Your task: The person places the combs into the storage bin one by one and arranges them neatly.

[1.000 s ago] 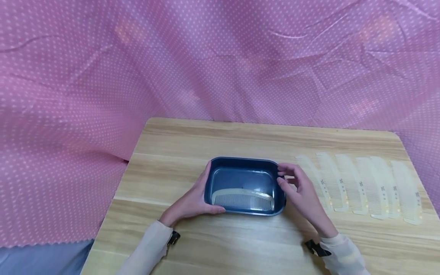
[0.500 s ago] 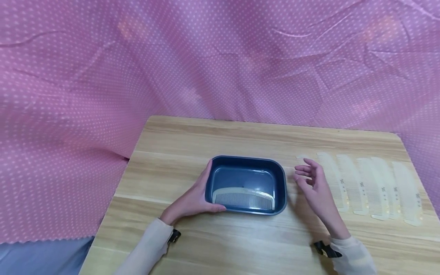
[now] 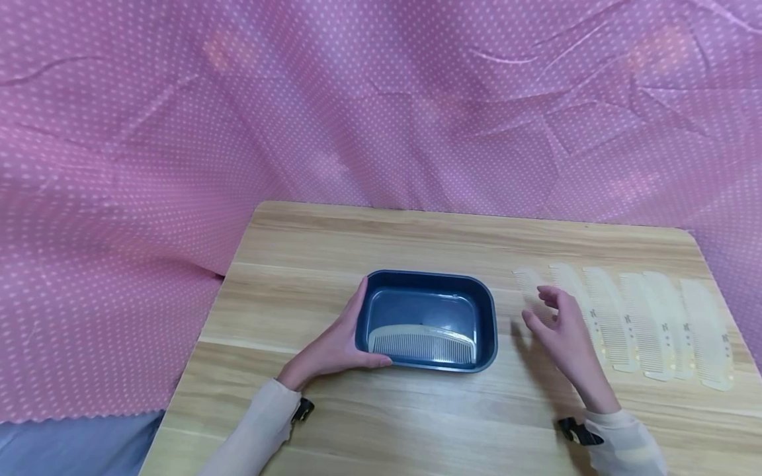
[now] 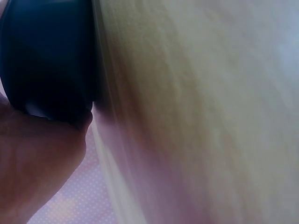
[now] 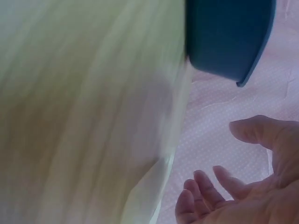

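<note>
A dark blue rectangular tray (image 3: 419, 305) sits on the table in the head view. Inside it, along the near wall, lies a pale translucent comb (image 3: 419, 342) with its teeth toward me. My left hand (image 3: 335, 345) grips the tray's left end, thumb over the near rim and fingers along the left wall; the left wrist view shows it against the tray's (image 4: 51, 56) side. My right hand (image 3: 568, 340) hovers with nothing in it, fingers loosely bent and thumb apart. Beneath it lies the leftmost loose comb (image 3: 526, 285), partly hidden.
Several more pale combs (image 3: 645, 320) lie side by side, slightly fanned, on the right of the wooden table (image 3: 309, 244). Two of them overlap. Behind the table hangs a pink dotted cloth (image 3: 381, 119).
My right hand has left the tray's right end and moved right, over the leftmost loose comb. The left hand, the tray and the comb inside it stay put.
</note>
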`<state>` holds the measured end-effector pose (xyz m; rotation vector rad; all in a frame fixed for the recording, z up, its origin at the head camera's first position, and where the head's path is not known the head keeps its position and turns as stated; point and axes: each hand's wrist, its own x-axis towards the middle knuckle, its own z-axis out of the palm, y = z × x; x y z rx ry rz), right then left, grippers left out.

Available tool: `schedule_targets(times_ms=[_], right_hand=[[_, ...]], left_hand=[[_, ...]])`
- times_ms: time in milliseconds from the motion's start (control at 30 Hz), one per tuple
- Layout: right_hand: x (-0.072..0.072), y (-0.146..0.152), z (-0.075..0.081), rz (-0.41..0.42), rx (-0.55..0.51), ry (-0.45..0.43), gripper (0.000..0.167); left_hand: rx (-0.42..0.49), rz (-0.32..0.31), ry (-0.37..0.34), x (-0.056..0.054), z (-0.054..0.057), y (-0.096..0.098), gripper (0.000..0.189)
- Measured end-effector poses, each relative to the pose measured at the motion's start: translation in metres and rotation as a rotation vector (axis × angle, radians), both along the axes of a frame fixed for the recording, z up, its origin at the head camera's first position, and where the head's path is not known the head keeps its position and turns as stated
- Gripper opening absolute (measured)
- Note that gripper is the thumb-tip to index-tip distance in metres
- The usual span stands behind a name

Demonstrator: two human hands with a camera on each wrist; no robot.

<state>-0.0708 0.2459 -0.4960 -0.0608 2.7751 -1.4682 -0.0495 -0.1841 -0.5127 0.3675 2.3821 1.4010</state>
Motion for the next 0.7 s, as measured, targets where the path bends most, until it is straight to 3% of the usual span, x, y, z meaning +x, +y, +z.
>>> schedule_targets(times_ms=[333, 700], right_hand=[[-0.004, 0.006, -0.006, -0.067, 0.207, -0.015, 0.083], [-0.016, 0.020, -0.008, -0.050, 0.320, -0.091, 0.085]], left_hand=[[0.009, 0.002, 0.005, 0.000, 0.001, 0.000, 0.148], [0.003, 0.009, -0.008, 0.000, 0.000, -0.001, 0.149]])
